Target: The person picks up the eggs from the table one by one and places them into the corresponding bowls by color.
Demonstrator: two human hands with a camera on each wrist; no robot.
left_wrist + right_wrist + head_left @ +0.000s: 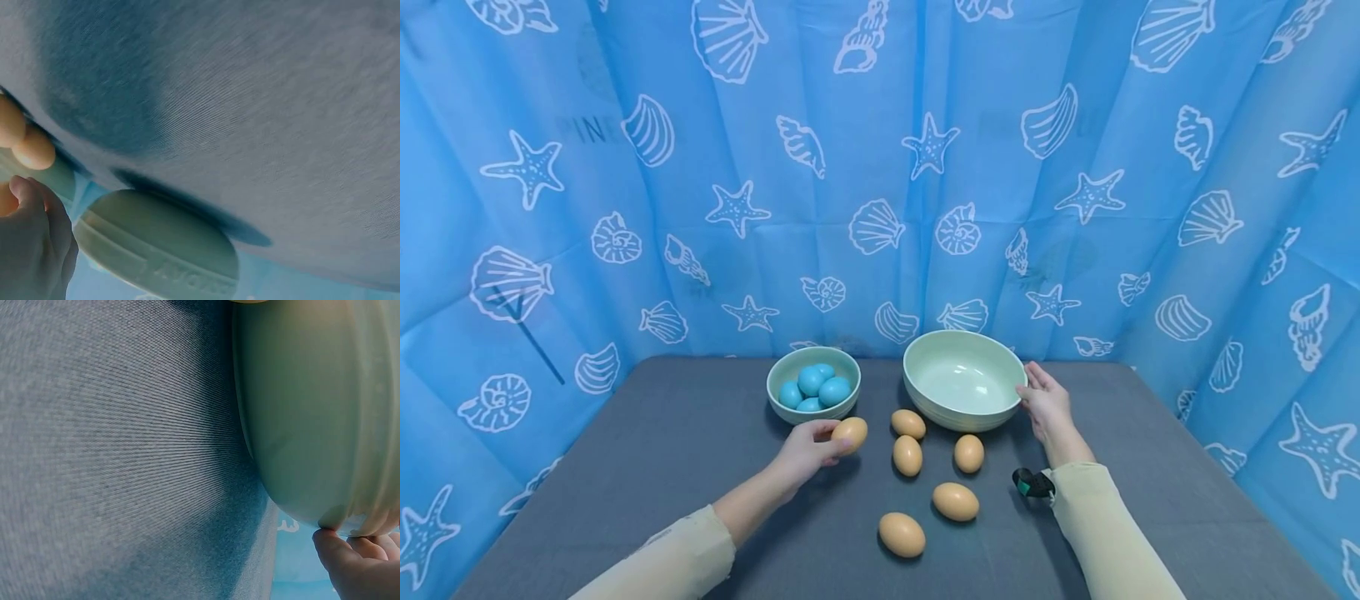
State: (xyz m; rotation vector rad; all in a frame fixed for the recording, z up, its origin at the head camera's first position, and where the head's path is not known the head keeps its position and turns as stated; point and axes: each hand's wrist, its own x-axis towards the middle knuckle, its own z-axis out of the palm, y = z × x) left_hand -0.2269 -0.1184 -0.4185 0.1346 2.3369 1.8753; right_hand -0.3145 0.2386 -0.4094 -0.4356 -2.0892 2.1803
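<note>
My left hand [808, 454] pinches a brown egg [851, 434] between thumb and fingers, just in front of the small green bowl [778, 407]. Inside that bowl lie several blue eggs [811, 381]. At the right, my right hand [1047, 404] grips the side of the large green bowl [964, 419] near its rim; the inside of this bowl is bare. The right wrist view has the fingertips [326, 537] against the bowl's outer wall. Several more brown eggs [907, 456] lie on the table between my arms. Only the edge of the held egg [6, 201] shows in the left wrist view.
A dark grey cloth covers the table [647, 483]. Behind it and along both sides hangs a blue curtain [880, 167] with white seashells and starfish. By my right cuff is a black strap [1032, 483].
</note>
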